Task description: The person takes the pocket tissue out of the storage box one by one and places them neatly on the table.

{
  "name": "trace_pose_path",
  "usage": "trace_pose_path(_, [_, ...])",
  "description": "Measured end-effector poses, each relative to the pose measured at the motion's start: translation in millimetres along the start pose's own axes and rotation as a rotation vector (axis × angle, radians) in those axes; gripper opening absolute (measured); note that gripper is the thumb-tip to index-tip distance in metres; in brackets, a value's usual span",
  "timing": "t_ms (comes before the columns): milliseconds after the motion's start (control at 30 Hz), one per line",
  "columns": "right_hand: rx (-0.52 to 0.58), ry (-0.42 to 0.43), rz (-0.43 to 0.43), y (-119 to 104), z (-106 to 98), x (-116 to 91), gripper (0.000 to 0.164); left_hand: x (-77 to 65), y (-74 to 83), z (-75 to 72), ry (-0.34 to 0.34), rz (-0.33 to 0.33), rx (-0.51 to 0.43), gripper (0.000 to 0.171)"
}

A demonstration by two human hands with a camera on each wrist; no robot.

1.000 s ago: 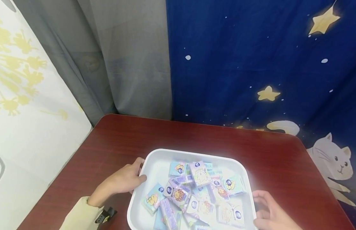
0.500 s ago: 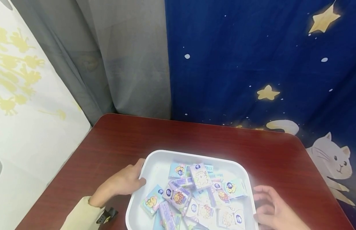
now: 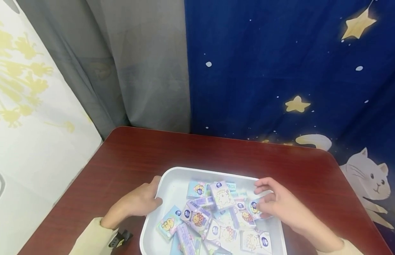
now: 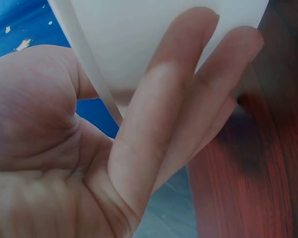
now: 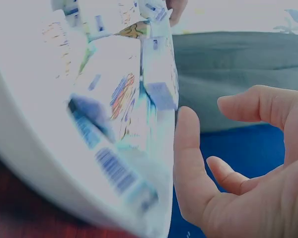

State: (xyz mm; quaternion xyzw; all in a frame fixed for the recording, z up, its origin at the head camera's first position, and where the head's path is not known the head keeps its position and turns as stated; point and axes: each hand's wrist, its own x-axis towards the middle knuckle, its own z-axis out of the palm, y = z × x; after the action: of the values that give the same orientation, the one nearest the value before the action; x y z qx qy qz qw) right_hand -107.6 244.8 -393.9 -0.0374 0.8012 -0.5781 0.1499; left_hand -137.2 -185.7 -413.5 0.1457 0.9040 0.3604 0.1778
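Observation:
A white plastic tray point(image 3: 172, 194) with raised sides stands at the table's near part in the head view. Small pocket tissue packs point(image 3: 223, 195) in lilac and pale blue, printed with cartoon figures, lie jumbled in it. My left hand point(image 3: 140, 201) grips the tray's left wall, thumb at the rim and fingers point(image 4: 154, 114) along the outside in the left wrist view. My right hand point(image 3: 280, 203) reaches over the tray's right rim, fingers slightly bent with nothing between them. Below its fingertips is a pale blue pack point(image 3: 254, 208), partly hidden by them.
The dark red wooden table point(image 3: 146, 145) extends behind and beside the tray. Beyond its far edge hang a grey curtain point(image 3: 149, 63) and a blue curtain point(image 3: 264, 71) with stars. A white panel with yellow flowers point(image 3: 34, 148) borders the left side.
My right hand has left the outside of the tray's right wall and moved up and left over the rim, above the packs. The left hand keeps its hold on the tray.

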Motion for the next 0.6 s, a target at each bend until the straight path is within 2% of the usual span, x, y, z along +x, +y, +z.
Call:
trace_pose_path(133, [0.051,-0.083,0.006,-10.6,12.5,20.3,0.063,0.1,-0.6,-0.2,-0.002,0.003,-0.004,0.065])
trace_pose_path(267, [0.042,-0.129,0.001,-18.5,23.8,33.4,0.058,1.1,-1.0,-0.2,-0.006,0.003,-0.008,0.066])
trace_pose_path(400, [0.008,-0.138,0.004,-21.3,33.0,41.2,0.054,1.1,-1.4,0.1,-0.012,0.009,-0.025,0.066])
trace_pose_path(600, [-0.084,-0.149,-0.011,-23.3,45.3,50.1,0.057,0.7,-3.6,1.7,-0.010,0.004,-0.034,0.068])
